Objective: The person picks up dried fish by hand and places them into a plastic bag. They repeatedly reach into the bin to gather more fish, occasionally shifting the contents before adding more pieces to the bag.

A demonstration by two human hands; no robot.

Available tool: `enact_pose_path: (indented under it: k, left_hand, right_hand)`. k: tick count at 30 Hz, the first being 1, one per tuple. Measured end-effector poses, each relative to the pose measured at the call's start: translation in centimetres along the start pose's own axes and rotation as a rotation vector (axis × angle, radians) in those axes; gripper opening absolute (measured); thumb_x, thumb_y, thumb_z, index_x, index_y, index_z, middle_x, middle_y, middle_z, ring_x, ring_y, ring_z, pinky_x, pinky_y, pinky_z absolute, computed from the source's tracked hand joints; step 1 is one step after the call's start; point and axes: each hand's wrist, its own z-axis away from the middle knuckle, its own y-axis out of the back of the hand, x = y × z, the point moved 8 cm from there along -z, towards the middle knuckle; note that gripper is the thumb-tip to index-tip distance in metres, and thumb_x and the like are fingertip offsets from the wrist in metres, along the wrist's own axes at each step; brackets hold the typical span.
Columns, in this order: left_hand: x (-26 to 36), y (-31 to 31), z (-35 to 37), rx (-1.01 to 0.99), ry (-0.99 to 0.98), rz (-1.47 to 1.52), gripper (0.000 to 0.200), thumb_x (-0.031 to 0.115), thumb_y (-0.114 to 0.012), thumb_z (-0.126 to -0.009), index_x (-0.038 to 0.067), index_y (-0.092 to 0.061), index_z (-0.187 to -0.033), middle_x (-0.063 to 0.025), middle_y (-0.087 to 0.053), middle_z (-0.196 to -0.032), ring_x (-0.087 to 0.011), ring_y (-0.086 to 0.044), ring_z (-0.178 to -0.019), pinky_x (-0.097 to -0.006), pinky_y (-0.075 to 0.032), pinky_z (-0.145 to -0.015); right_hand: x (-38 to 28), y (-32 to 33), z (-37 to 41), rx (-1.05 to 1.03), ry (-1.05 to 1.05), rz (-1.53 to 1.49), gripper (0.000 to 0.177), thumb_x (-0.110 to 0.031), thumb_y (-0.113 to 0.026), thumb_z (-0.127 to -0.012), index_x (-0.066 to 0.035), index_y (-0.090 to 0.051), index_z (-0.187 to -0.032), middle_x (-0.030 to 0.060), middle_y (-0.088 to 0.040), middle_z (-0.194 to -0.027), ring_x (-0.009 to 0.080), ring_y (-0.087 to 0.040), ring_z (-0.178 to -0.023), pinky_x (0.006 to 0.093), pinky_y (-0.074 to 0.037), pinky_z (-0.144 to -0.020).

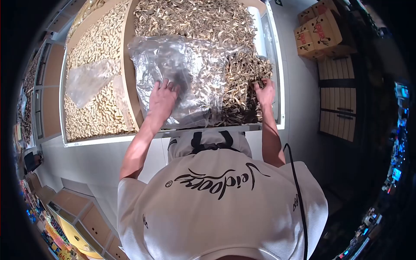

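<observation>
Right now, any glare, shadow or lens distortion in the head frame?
Head view: bright glare streaks across the plastic sheet; head view: dark shadow on it beside the left hand; head view: strong fisheye look, the divider appears bowed, corners go dark.

clear plastic bag (pixel 197 82) | mottled brown-cream dried pieces (pixel 197 21) | tan peanuts (pixel 97 43)

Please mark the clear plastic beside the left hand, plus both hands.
Clear plastic (pixel 190 82): head view, on its crinkled middle.
Left hand (pixel 163 99): head view, on the back of it.
Right hand (pixel 266 92): head view, on the back.
</observation>
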Motion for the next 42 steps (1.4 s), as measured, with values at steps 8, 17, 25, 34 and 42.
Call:
enact_pose_path:
  k: [8,17,25,34,42]
  left_hand:
    - [-5.3,2.5,-2.4,0.497,0.386,0.486,0.047,0.013,-0.068,-0.085,0.01,-0.057,-0.132,-0.013,-0.063,-0.117,-0.0314,-0.061,-0.108,-0.0459,-0.044,-0.088]
    - [-10.7,3.1,-10.9,0.535,0.38,0.163,0.071,0.02,-0.074,-0.082,0.016,-0.044,-0.146,-0.0119,-0.042,-0.153,-0.0311,-0.041,-0.139,-0.0562,-0.033,-0.111]
    - [-11.4,0.7,-14.6,0.226,0.344,0.111,0.067,0.02,-0.071,-0.079,0.018,-0.051,-0.143,-0.0112,-0.067,-0.126,-0.0323,-0.052,-0.131,-0.0569,-0.022,-0.117]
    - [-12.5,4.6,-7.1,0.184,0.119,0.443,0.024,0.006,-0.071,-0.074,0.013,-0.077,-0.096,-0.0124,-0.07,-0.112,-0.0327,-0.053,-0.127,-0.0478,-0.025,-0.114]
    - [-12.6,8.5,-1.8,0.229,-0.171,0.637,0.027,-0.007,-0.07,-0.061,0.007,-0.062,-0.083,-0.0073,-0.062,-0.115,-0.0281,-0.051,-0.127,-0.0465,-0.022,-0.117]
  right_hand:
    - [6.0,-5.9,-0.6,-0.267,-0.076,0.031,0.125,-0.07,-0.086,-0.056,-0.022,-0.03,-0.157,0.0322,-0.018,-0.16,0.0481,-0.02,-0.149,0.0597,-0.024,-0.119]
    - [3.7,-3.7,-0.9,-0.215,-0.048,-0.014,0.116,-0.055,-0.091,-0.057,-0.016,-0.039,-0.153,0.0323,-0.025,-0.157,0.0477,-0.033,-0.143,0.0507,-0.033,-0.117]
    - [6.8,-2.8,-0.7,-0.162,-0.147,-0.082,0.13,-0.057,-0.093,-0.052,-0.014,-0.029,-0.157,0.0361,-0.024,-0.155,0.0475,-0.031,-0.144,0.049,-0.033,-0.118]
    - [8.7,-4.4,2.1,-0.279,-0.221,-0.123,0.139,-0.059,-0.093,-0.053,-0.009,-0.018,-0.159,0.0382,-0.022,-0.155,0.0492,-0.027,-0.145,0.0498,-0.03,-0.119]
    - [4.4,-4.6,0.8,-0.282,-0.176,-0.003,0.131,-0.06,-0.092,-0.056,-0.013,-0.025,-0.158,0.035,-0.022,-0.157,0.0469,-0.026,-0.147,0.0513,-0.026,-0.121]
